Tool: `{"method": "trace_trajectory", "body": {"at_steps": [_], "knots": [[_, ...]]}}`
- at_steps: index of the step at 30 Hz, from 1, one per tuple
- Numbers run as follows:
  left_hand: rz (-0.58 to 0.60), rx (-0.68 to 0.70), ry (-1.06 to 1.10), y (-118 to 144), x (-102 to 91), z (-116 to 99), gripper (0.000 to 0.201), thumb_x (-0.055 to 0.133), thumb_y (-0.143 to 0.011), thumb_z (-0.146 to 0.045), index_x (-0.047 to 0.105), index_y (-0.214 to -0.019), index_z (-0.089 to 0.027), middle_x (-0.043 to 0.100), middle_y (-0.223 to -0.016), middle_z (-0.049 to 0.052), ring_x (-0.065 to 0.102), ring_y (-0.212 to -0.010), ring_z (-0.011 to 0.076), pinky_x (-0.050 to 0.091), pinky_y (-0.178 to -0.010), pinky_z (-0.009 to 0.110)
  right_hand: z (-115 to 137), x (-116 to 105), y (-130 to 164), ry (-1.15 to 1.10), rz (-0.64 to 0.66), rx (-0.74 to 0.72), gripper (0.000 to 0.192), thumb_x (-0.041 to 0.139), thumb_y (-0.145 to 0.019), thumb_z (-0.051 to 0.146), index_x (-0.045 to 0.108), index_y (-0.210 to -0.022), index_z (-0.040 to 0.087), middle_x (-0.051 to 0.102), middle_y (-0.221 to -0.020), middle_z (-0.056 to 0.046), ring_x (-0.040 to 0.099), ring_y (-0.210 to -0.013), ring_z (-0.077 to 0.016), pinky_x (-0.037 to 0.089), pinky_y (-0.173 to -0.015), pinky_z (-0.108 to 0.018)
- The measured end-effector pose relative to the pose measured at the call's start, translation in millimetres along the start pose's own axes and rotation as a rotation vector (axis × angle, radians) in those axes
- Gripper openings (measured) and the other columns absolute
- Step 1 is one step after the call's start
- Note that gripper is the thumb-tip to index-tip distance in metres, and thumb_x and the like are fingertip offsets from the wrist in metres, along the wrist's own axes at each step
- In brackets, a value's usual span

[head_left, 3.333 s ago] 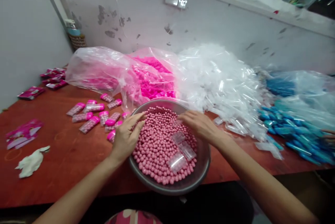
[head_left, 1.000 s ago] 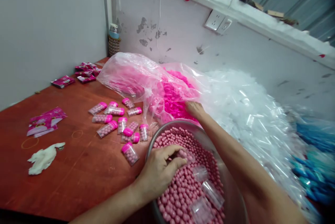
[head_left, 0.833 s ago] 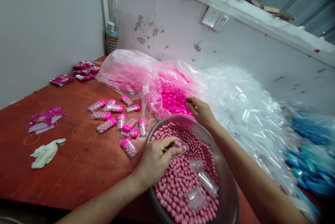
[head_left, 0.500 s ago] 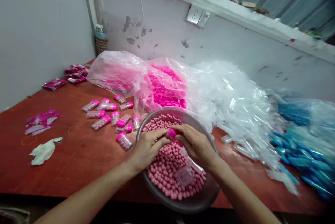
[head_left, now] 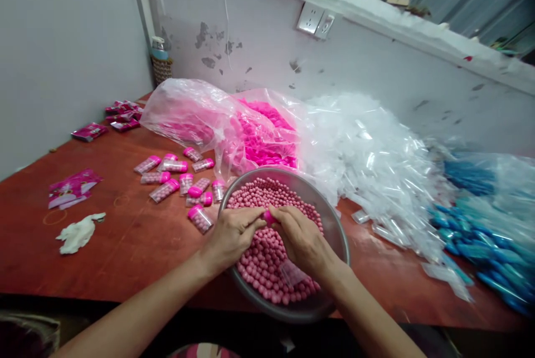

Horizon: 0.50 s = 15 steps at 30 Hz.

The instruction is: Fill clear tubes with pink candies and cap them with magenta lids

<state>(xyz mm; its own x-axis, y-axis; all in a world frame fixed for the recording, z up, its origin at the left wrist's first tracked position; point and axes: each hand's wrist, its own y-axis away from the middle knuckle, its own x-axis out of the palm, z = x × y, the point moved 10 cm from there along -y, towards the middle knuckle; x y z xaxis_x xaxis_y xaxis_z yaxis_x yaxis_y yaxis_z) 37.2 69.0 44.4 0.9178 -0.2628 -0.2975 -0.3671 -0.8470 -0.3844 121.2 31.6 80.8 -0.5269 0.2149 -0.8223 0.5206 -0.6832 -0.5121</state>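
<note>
Over the grey bowl (head_left: 340, 241) of pink beads (head_left: 267, 263), my two hands meet at a small bottle's pink cap (head_left: 268, 216). My left hand (head_left: 228, 235) pinches from the left, fingers closed around the bottle, whose body is mostly hidden. From the right, my right hand (head_left: 305, 238) presses thumb and fingertips against the pink cap. A clear empty plastic bottle (head_left: 291, 273) lies on the beads below my right hand. Left of the bowl rest several bead-filled bottles with pink caps (head_left: 165, 189), the nearest one (head_left: 200, 218) beside my left wrist.
Behind the bowl lies a clear bag of pink caps (head_left: 267, 129). A heap of clear bottles (head_left: 368, 146) spreads to its right, with blue packets (head_left: 480, 246) farther right. Pink printed packets (head_left: 73, 188) and a crumpled white scrap (head_left: 79, 233) lie at left on the red table (head_left: 137, 257).
Both hands have shifted slightly left and closed more tightly around the pink cap, which shows less now. The camera view has tilted a little.
</note>
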Motion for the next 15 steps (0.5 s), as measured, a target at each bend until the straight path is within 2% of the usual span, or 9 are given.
{"method": "trace_trajectory", "body": {"at_steps": [2,4,6,8,10,12,15], "knots": [[-0.032,-0.065,0.131,-3.6,-3.5,5.9,0.019,0.054,-0.082,-0.019,0.07,-0.094,-0.02,0.071,-0.085,0.003,0.065,-0.083,0.0175,0.05,-0.077,0.027,-10.3,-7.4,-6.9,-0.157,-0.035,0.088,0.024,0.047,-0.086,0.014,0.056,-0.108,0.017,0.063,-0.094,-0.011,0.059,-0.089,-0.0209,0.049,-0.077,-0.034],[-0.071,-0.181,0.34,-7.0,-5.8,18.2,0.023,0.056,-0.081,-0.023,0.068,-0.1,-0.018,0.07,-0.095,0.004,0.065,-0.083,0.0185,0.052,-0.074,0.028,-31.5,-8.7,-5.8,-0.458,-0.069,0.291,0.025,0.052,-0.085,0.02,0.058,-0.109,0.022,0.063,-0.102,-0.008,0.06,-0.091,-0.0197,0.049,-0.08,-0.034],[-0.12,-0.303,0.551,-8.2,-6.1,31.9,0.028,0.057,-0.08,-0.026,0.066,-0.105,-0.016,0.069,-0.099,0.006,0.066,-0.079,0.0193,0.054,-0.069,0.03,-51.2,1.2,6.3,-0.827,-0.101,0.509,0.03,0.055,-0.084,0.028,0.056,-0.114,0.027,0.061,-0.111,-0.005,0.062,-0.09,-0.0193,0.05,-0.081,-0.035],[-0.133,-0.357,0.657,-8.7,-4.5,37.8,0.031,0.059,-0.078,-0.026,0.065,-0.106,-0.015,0.069,-0.099,0.006,0.066,-0.078,0.0197,0.055,-0.068,0.03,-62.4,13.5,21.3,-1.119,-0.147,0.65,0.034,0.059,-0.081,0.033,0.057,-0.114,0.029,0.06,-0.114,-0.005,0.063,-0.086,-0.019,0.05,-0.08,-0.037],[-0.1,-0.305,0.636,-10.5,-3.5,31.9,0.028,0.061,-0.077,-0.024,0.068,-0.103,-0.016,0.07,-0.096,0.005,0.065,-0.084,0.0198,0.054,-0.073,0.029,-70.4,20.7,32.4,-1.246,-0.204,0.729,0.031,0.064,-0.077,0.035,0.062,-0.107,0.027,0.061,-0.109,-0.004,0.063,-0.084,-0.0179,0.05,-0.078,-0.034],[-0.053,-0.227,0.564,-11.6,-2.3,21.8,0.024,0.062,-0.076,-0.021,0.07,-0.098,-0.018,0.071,-0.094,0.003,0.064,-0.089,0.0195,0.051,-0.081,0.028,-75.4,24.5,35.8,-1.263,-0.227,0.776,0.026,0.068,-0.073,0.033,0.066,-0.098,0.023,0.064,-0.1,-0.004,0.062,-0.083,-0.0166,0.05,-0.076,-0.03],[-0.021,-0.197,0.523,-11.3,-1.5,16.1,0.023,0.06,-0.078,-0.02,0.07,-0.098,-0.019,0.072,-0.094,0.003,0.064,-0.09,0.0192,0.048,-0.084,0.028,-72.9,30.2,27.0,-1.307,-0.158,0.789,0.027,0.07,-0.071,0.035,0.067,-0.093,0.02,0.066,-0.093,-0.004,0.061,-0.081,-0.0167,0.05,-0.072,-0.027]]}}
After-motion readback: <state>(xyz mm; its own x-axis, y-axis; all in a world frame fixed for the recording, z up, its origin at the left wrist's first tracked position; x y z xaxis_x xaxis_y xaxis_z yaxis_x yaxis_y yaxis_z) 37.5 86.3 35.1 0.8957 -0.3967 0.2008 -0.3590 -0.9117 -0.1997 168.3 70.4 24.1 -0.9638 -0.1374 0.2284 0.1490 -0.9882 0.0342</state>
